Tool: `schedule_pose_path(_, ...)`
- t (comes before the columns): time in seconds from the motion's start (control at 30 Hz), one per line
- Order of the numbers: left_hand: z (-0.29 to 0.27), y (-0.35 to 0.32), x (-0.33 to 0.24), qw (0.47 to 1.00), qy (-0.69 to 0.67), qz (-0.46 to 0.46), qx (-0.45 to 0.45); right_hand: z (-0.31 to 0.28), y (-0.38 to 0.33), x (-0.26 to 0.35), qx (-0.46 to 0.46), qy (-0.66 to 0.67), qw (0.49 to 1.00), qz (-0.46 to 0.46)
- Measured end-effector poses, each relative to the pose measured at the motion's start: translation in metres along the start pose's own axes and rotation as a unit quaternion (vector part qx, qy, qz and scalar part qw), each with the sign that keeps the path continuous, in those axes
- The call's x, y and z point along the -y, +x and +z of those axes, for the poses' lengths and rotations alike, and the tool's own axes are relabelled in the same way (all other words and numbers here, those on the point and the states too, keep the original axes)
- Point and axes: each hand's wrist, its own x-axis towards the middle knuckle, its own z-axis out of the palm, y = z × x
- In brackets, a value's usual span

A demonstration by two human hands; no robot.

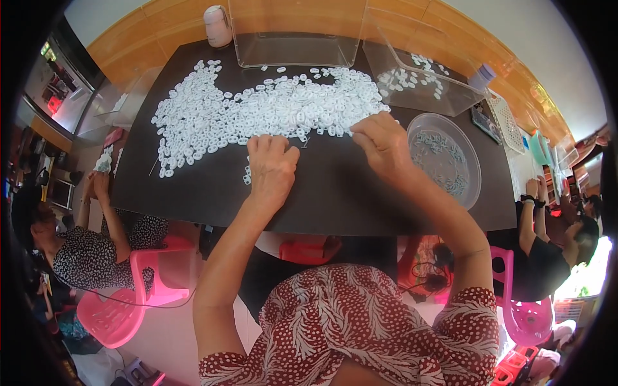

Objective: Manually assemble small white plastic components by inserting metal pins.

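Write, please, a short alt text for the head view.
Two bare hands, left hand and right hand, rest at the edge of a large heap of small white rings on a dark table. A round clear bowl stands right of them.

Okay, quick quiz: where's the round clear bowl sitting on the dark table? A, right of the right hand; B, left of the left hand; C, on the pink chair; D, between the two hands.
A: the round clear bowl sits on the dark table just right of the right hand.
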Motion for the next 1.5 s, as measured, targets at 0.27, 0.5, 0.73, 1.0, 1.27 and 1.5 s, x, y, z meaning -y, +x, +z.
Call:
schedule_pose_path(0.27,-0.018,-0.019,-0.022,0.830,-0.407,-0.381,-0.021,0.032,-0.018,0.029,0.083,0.213,0.954,0.197)
schedule_pose_path(0.5,-0.037,-0.024,-0.040,0.648,-0.591,-0.478,-0.048,0.046,-0.016,0.056,0.129,0.393,0.839,0.354)
schedule_pose_path(0.73,-0.037,-0.035,-0.049,0.721,-0.529,-0.446,-0.032,0.052,-0.022,0.064,0.134,0.422,0.827,0.347)
schedule_pose_path(1.0,-0.040,-0.037,-0.056,0.631,-0.609,-0.475,-0.076,0.049,-0.025,0.076,0.131,0.464,0.790,0.379)
schedule_pose_path(1.27,-0.041,-0.040,-0.067,0.610,-0.605,-0.490,-0.145,0.042,-0.023,0.094,0.108,0.481,0.773,0.399)
schedule_pose_path(1.5,-0.048,-0.041,-0.063,0.615,-0.611,-0.480,-0.137,0.060,-0.024,0.046,0.074,0.260,0.904,0.332)
